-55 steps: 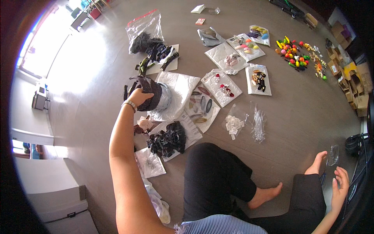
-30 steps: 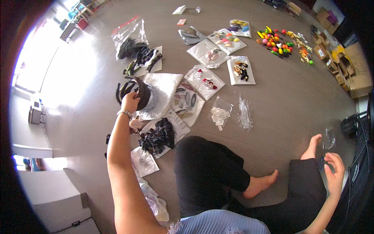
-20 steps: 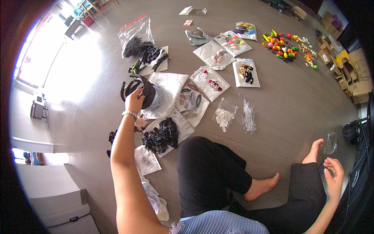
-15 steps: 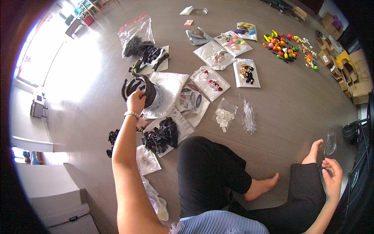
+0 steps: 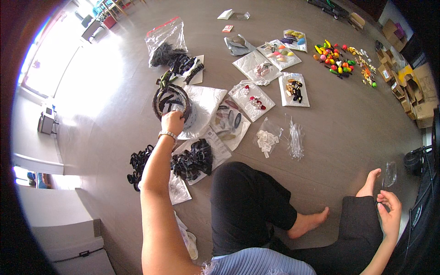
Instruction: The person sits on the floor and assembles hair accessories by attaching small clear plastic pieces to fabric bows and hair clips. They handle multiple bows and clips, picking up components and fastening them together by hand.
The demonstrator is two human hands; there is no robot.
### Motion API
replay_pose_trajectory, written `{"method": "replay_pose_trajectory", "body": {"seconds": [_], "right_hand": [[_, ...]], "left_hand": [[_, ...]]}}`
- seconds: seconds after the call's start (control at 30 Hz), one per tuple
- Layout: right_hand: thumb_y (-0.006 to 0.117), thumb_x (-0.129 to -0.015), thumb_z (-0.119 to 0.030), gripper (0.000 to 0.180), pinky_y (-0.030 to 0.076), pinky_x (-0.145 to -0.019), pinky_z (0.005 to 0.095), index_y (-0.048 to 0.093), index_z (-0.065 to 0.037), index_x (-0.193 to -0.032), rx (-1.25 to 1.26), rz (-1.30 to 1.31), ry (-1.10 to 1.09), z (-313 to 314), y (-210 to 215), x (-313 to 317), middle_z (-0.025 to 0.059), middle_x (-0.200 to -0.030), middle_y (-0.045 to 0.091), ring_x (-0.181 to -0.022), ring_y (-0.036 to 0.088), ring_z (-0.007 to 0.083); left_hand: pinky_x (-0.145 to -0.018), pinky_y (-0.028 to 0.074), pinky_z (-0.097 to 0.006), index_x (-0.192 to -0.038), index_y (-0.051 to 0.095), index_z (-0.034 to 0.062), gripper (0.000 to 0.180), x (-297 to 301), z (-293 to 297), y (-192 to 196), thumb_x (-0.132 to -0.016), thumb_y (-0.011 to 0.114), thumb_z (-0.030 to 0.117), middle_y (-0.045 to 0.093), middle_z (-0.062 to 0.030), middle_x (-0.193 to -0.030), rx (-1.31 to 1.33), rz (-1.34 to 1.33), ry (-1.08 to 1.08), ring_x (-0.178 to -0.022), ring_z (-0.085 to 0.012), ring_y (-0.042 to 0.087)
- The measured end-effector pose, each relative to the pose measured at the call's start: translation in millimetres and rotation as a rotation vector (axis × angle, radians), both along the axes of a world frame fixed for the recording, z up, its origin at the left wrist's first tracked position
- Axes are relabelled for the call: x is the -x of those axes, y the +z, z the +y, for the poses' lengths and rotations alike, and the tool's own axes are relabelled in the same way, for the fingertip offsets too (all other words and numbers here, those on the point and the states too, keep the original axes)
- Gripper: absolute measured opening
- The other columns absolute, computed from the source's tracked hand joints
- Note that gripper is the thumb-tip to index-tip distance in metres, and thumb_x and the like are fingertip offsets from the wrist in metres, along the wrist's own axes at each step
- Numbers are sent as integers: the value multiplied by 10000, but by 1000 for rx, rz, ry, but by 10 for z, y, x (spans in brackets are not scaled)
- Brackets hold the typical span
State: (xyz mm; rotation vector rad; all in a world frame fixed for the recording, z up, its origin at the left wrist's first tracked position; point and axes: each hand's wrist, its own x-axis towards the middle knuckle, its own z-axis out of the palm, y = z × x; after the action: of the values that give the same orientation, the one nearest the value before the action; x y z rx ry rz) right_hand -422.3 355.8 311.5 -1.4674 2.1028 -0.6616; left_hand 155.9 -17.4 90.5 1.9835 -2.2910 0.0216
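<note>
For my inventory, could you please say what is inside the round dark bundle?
Dark strips show inside the bundle; whatever the left hand covers cannot be seen.

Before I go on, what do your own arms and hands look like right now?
Both forearms are bare, with no sleeve in view. The left hand and right hand are ungloved. A silvery linked band circles the left wrist; I can't tell whether it is a watch. No band shows on the right wrist.
</note>
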Motion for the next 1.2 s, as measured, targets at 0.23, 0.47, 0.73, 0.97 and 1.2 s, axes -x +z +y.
{"method": "replay_pose_trajectory", "body": {"seconds": [0.23, 0.47, 0.73, 0.97, 1.2], "right_hand": [[591, -732, 39, 349, 471, -795, 306, 567, 13, -1080, -6, -20, -15, 3, -16, -19, 106, -961, 585, -873, 581, 188], [604, -732, 22, 355, 472, -791, 304, 567, 15, -1085, -10, -2, 2, -15, -26, -24, 103, -956, 593, -847, 586, 183], [616, -734, 7, 355, 471, -786, 300, 568, 14, -1086, -45, 0, -41, -31, -38, -35, 99, -954, 597, -844, 589, 179], [612, -722, 31, 361, 478, -772, 294, 571, 11, -1080, -86, -13, -22, -102, -51, -56, 100, -951, 597, -842, 590, 172], [618, -698, 58, 357, 489, -742, 290, 578, 18, -1050, -92, -40, 0, -223, -139, -72, 105, -908, 607, -810, 600, 171]], "left_hand": [[-771, 467, -396, -785, 666, 84, 142, 41, 15, -4, -706, 668, 201, 653, -123, -816, -1, 37, -15, -807, -295, 621], [-877, 433, -403, -1055, 505, 37, 534, -24, 24, -19, -594, 741, 168, 501, -176, -1128, 39, 86, 155, -982, -338, 541], [-810, 495, -374, -979, 637, 23, 371, -385, -257, -132, -621, 650, 121, 647, -196, -952, -252, 24, 338, -917, -328, 624], [-799, 501, -402, -946, 653, 40, 280, -173, -244, 182, -697, 554, 120, 639, -209, -953, -313, -69, 203, -910, -348, 620], [-765, 498, -391, -875, 654, 14, 387, -14, -214, 253, -628, 683, 310, 646, -195, -865, -277, 33, 42, -836, -336, 628]]}}
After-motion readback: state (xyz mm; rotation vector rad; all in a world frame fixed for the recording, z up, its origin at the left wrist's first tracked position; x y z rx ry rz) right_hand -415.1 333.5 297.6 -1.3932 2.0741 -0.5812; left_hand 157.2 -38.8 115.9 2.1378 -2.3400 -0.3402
